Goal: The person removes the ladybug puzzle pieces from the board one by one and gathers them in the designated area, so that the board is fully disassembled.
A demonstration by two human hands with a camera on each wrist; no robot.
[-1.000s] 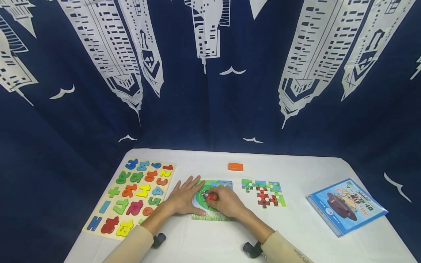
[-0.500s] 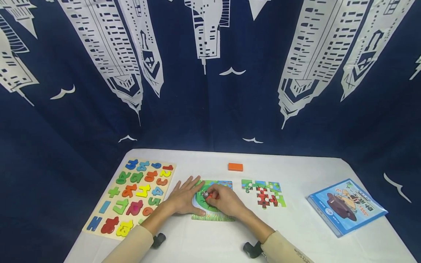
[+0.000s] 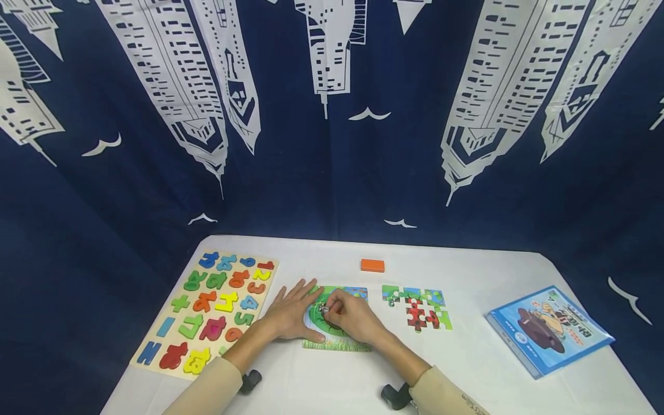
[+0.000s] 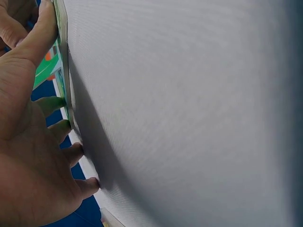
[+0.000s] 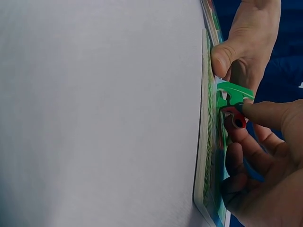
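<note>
A jigsaw board (image 3: 332, 346) with a grass border and a green ladybug picture lies at the middle front of the table. My left hand (image 3: 290, 316) rests at its left side, fingers spread, with the thumb (image 4: 40, 35) along the board's near edge in the left wrist view. Over the picture, my right hand (image 3: 355, 317) pinches a green and red puzzle piece (image 5: 234, 90) between thumb and fingertips; it stands tilted up from the board in the right wrist view. Loose puzzle pieces (image 3: 415, 316) lie to the right of the board.
A wooden number board (image 3: 178, 323) with coloured numerals lies on the left. Behind the jigsaw sits an orange block (image 3: 372, 266). A blue picture box (image 3: 550, 328) is near the right table edge. A dark curtain (image 3: 332, 173) hangs behind the white table.
My right fingers have shifted slightly on the picture, and less red shows under their tips. My left hand stays in place. The loose pieces lie as before.
</note>
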